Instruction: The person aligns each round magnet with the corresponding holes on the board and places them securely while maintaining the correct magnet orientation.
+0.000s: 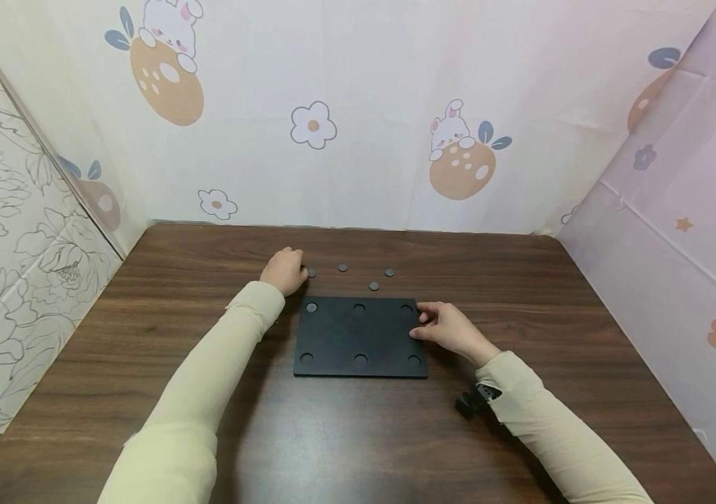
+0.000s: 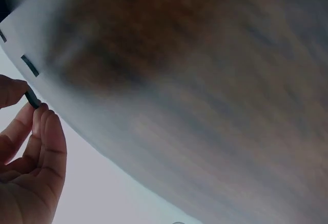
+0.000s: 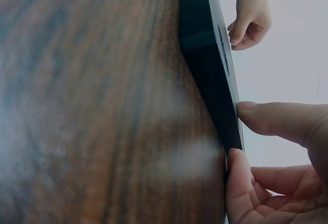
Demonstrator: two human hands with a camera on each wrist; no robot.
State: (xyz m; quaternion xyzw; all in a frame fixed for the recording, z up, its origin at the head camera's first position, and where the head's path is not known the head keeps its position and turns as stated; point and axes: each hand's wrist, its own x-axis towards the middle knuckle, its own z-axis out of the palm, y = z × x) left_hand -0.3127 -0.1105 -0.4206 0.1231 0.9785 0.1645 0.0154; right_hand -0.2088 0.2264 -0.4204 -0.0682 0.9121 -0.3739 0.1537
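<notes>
My left hand (image 1: 285, 271) is beyond the board's far left corner. Its thumb and fingertips pinch a small dark disc (image 2: 32, 97), held on edge at the table surface. The black rectangular board (image 1: 358, 336) lies flat, with round recesses in a far and a near row. One grey disc (image 1: 311, 307) sits in the far left recess. At the board's right edge, my right hand (image 1: 455, 330) holds on, thumb on top and a finger against the side, as the right wrist view shows. Three loose discs, one of them a grey disc (image 1: 373, 286), lie behind the board.
The brown wood-grain table (image 1: 358, 434) extends around the board on all sides. A patterned curtain (image 1: 370, 168) hangs along its far edge, with further hangings left and right. A black wrist device (image 1: 471, 402) sticks out beneath the right sleeve.
</notes>
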